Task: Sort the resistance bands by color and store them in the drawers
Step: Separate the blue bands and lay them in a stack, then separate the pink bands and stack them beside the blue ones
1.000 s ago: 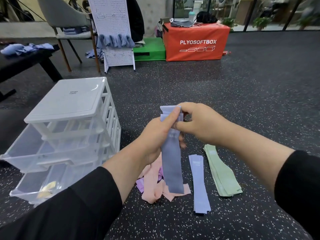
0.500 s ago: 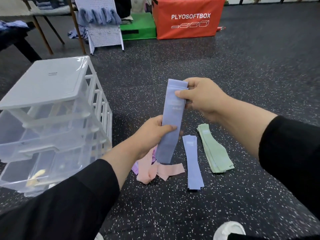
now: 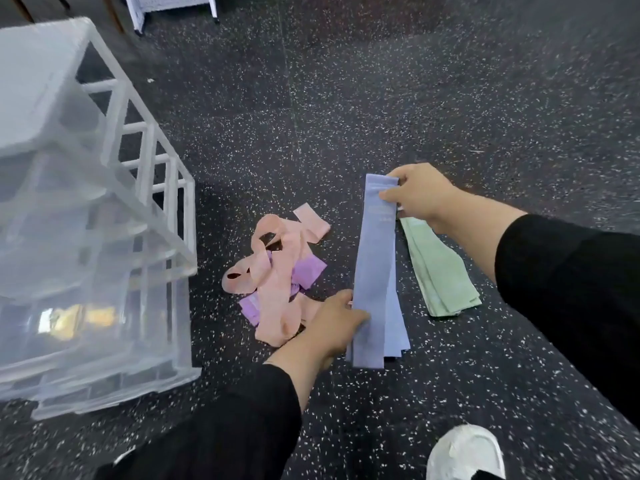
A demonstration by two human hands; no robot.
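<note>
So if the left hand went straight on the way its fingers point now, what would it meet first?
The left hand points to the right and already touches the blue band held up by the right hand. Past it, probably the blue bands on the floor, then the green stack; depth is unclear.

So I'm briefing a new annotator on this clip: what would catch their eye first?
Probably the long blue band stretched between the right hand, pinching its top, and the left hand, gripping its lower edge, above more blue bands on the floor. Left of it lies a tangled pink and purple pile, right of it a neat green stack. The clear drawer unit fills the left side.
</note>
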